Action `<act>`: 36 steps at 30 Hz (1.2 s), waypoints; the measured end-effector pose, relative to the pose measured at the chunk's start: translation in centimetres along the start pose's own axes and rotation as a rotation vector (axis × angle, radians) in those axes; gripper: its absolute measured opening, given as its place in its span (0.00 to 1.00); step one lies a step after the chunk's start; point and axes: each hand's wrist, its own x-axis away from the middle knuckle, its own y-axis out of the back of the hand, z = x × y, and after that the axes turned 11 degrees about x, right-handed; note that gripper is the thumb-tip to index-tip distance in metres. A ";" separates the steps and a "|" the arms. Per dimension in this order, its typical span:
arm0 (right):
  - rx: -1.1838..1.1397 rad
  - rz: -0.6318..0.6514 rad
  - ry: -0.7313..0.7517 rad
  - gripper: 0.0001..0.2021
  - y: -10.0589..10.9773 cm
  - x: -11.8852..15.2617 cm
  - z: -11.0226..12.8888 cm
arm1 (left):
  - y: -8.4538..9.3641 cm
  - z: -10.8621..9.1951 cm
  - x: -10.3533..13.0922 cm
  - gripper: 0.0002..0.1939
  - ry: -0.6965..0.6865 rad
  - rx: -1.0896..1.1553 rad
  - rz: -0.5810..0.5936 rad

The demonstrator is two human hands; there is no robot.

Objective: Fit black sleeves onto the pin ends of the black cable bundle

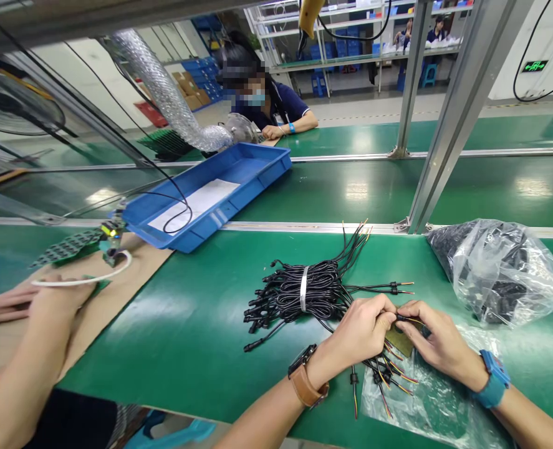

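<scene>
Two hands meet over the bench in the head view. Left hand: thumb and forefinger are pinched together on a black cable. Right hand: thumb and forefinger close on the same cable from the right, just beside the left fingertips; a thin yellow wire shows past them. The fingers hide most of the part, so its exact fit cannot be read.

The cable end lies between the hands, right of the bundle, which rests on the bench with a white band around its coils. Black collars sit on some of the leads; bare wire ends fan out below the hands, over a flat clear bag. A filled bag stands to the right, near the right hand.

Step in hand — as judged from the grip — appears to be fitting or adjusting a small part on one cable end. The next move calls for a steady left pinch while the right fingers seat the part along the wires. Caution: the leads lie close together — a neighbouring one could snag, and thin conductors could bend under excess force.
</scene>
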 end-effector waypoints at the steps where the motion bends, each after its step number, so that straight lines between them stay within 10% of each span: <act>1: -0.001 0.008 0.005 0.05 0.1 0.0 -0.1 | 0.2 -0.2 -0.1 0.06 0.013 0.000 0.015; 36: -0.011 0.082 -0.044 0.05 -0.8 0.0 0.1 | -1.2 2.0 0.3 0.07 0.013 -0.056 -0.003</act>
